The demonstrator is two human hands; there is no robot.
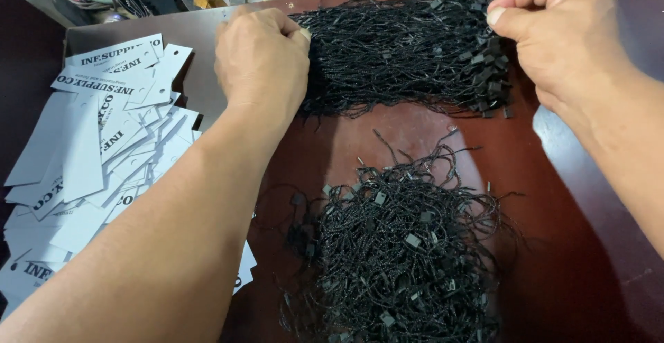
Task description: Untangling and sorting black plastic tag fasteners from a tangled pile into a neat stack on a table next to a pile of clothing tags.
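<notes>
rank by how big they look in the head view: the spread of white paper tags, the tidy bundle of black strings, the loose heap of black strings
1. Loose heap of black strings, nearer the camera, which may inflate it.
2. Spread of white paper tags, partly cut off at the frame edge, so close to first.
3. Tidy bundle of black strings.

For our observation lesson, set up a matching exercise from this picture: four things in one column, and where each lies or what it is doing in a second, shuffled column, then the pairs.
Things:
1. white paper tags
2. straight bundle of black strings
3. tangled heap of black strings
4. right hand

Places or states:
A. nearest the camera, mid-table
B. pinching the bundle's right end
C. far side of the table, between both hands
D. piled at the left edge

Pairs: 1-D, 2-C, 3-A, 4-B. The left hand grips the bundle's other end.
</notes>
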